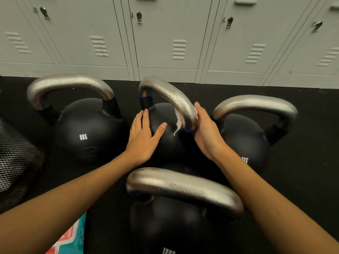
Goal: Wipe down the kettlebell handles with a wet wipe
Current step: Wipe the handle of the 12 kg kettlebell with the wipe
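A row of pale grey metal lockers [165, 33] backs the black rubber floor [302, 180], on which four black round kettlebells with bare silver steel handles stand close together. The middle kettlebell [165, 143] is the one in hand; to its left stands one marked 8KG [88, 132], to its right another [244, 140], and nearest the camera one marked 12KG [170, 226]. A black mesh bag [16, 162] lies at the far left, and a teal and red wipe packet [73, 237] sits at the lower edge.

The left hand [143, 138] lies flat, fingers straight, pressing on the middle ball to steady it. The right hand [205, 132] wraps the lower right bend of the middle handle [170, 96], holding the white wet wipe [178, 123] against the steel; a torn-looking tail of the wipe hangs loose inside the loop.

The handle is beaded with droplets, so the grip may well slip. The thin wipe could shred further against the rough metal. The heavy kettlebells crowd together, and a tipped one could pinch fingers between handles.
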The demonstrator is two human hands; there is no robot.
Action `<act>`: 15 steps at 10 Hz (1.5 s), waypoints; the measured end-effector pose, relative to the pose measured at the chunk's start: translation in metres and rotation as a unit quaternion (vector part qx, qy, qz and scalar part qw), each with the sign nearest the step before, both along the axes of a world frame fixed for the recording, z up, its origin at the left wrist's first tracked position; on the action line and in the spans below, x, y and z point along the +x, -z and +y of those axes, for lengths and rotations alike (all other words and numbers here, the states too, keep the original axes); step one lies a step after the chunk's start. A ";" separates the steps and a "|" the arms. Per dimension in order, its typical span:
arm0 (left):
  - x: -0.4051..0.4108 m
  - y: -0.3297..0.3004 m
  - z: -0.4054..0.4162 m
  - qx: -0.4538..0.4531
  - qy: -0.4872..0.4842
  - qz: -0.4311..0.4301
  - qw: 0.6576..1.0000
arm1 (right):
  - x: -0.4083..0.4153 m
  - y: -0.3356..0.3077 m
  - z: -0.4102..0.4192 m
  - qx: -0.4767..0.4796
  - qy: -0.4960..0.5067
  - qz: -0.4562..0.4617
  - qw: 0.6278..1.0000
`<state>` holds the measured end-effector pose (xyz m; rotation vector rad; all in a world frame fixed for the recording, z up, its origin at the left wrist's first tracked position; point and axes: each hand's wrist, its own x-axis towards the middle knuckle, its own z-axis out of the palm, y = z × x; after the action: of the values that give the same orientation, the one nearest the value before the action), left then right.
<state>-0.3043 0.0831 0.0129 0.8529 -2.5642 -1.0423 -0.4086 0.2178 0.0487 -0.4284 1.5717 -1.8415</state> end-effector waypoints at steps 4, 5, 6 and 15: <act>0.001 0.002 -0.001 0.002 0.005 0.008 1.000 | 0.038 0.031 0.051 0.007 0.060 0.240 0.969; 0.001 0.003 -0.001 0.003 0.005 0.011 1.000 | 0.036 0.029 0.043 -0.011 0.098 0.284 0.954; 0.001 0.004 -0.002 0.002 0.004 0.010 1.000 | 0.033 0.034 0.032 -0.018 0.117 0.273 0.955; 0.004 0.004 -0.003 0.009 0.018 0.011 1.000 | -0.004 -0.013 0.004 0.043 -0.026 0.129 0.990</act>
<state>-0.2999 0.0797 0.0093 0.7975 -2.5652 -1.0813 -0.4124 0.2222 0.0615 -0.6829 1.7849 -1.7261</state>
